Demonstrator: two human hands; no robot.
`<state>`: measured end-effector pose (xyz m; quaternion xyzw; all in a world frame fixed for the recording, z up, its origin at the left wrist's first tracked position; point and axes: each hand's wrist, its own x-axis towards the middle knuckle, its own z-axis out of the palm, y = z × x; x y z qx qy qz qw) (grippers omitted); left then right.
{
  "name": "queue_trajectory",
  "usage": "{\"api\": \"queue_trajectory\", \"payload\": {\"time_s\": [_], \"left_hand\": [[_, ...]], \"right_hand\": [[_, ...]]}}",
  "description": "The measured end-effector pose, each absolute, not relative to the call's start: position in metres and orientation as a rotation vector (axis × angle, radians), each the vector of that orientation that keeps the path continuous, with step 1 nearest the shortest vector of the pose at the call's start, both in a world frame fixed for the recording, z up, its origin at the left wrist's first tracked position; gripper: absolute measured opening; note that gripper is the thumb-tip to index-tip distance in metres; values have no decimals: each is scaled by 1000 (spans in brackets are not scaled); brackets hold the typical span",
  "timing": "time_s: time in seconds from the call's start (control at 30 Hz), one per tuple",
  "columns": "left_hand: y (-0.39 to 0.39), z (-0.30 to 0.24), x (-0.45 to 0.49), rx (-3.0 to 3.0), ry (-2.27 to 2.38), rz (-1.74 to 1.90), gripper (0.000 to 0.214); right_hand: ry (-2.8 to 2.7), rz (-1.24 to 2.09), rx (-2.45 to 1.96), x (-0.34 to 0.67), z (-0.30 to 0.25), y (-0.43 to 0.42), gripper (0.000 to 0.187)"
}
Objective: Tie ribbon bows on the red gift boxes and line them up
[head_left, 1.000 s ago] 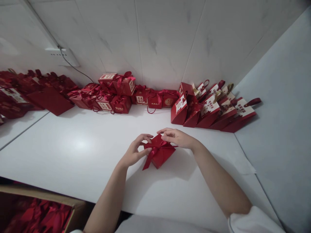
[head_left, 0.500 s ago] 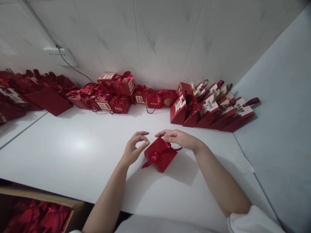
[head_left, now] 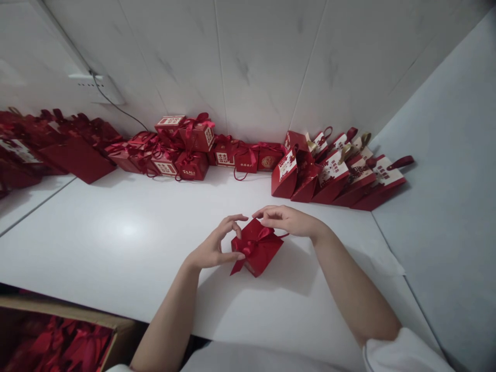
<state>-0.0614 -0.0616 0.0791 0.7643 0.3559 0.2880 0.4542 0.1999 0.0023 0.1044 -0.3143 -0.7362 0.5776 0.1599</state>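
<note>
A small red gift box [head_left: 267, 257] sits on the white table in front of me, tied with a shiny red ribbon bow [head_left: 251, 247]. My left hand [head_left: 217, 243] is at the box's left side with fingers and thumb spread apart. Its thumb tip is by the ribbon's tail, and one bent finger is close to the bow. Over the far right edge of the box arches my right hand [head_left: 289, 219], its fingers stretched toward the far corner and touching or nearly touching it. A thin red cord sticks out on the right, below that hand.
Red ribboned boxes [head_left: 192, 166] are stacked along the wall. Red bags with white labels [head_left: 334, 173] stand at back right; more red bags [head_left: 79, 155] fill the left. A cardboard carton [head_left: 116, 330] of red items is at lower left. A cable hangs from the wall socket [head_left: 96, 89].
My left hand has spread its fingers and moved in around the bow's left side, thumb lower by the ribbon tail. The ribbon loop near my right hand looks fuller. The box has barely shifted.
</note>
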Motion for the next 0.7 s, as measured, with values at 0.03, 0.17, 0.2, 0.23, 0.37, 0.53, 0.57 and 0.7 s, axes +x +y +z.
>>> {"api": "queue_trajectory", "payload": {"time_s": [0.03,0.17,0.2,0.23,0.37,0.53,0.57,0.7], "left_hand": [[-61,79,-62,1888,879,713,25],[-61,77,-62,1883,879,745,19],[-61,77,-62,1881,882,754,20],[-61,77,-62,1879,884,760,22],[-62,77,-60,1879,879,759,20],[-62,77,-59,1856,886,747,14],[-62,76,-59,1855,887,749,14],[-62,77,-58,1877,884,762,12]], "right_hand": [[-2105,1653,-898,200,104,2,39],[-2108,1645,-903,201,104,3,39],[-2110,1642,-902,201,104,3,39],[-2112,1641,-902,201,104,3,39],[-2118,1646,-920,200,104,2,38],[-2127,1641,-910,199,104,1,37],[-2128,1640,-905,198,104,1,38],[-2124,1643,-917,198,103,1,39]]}}
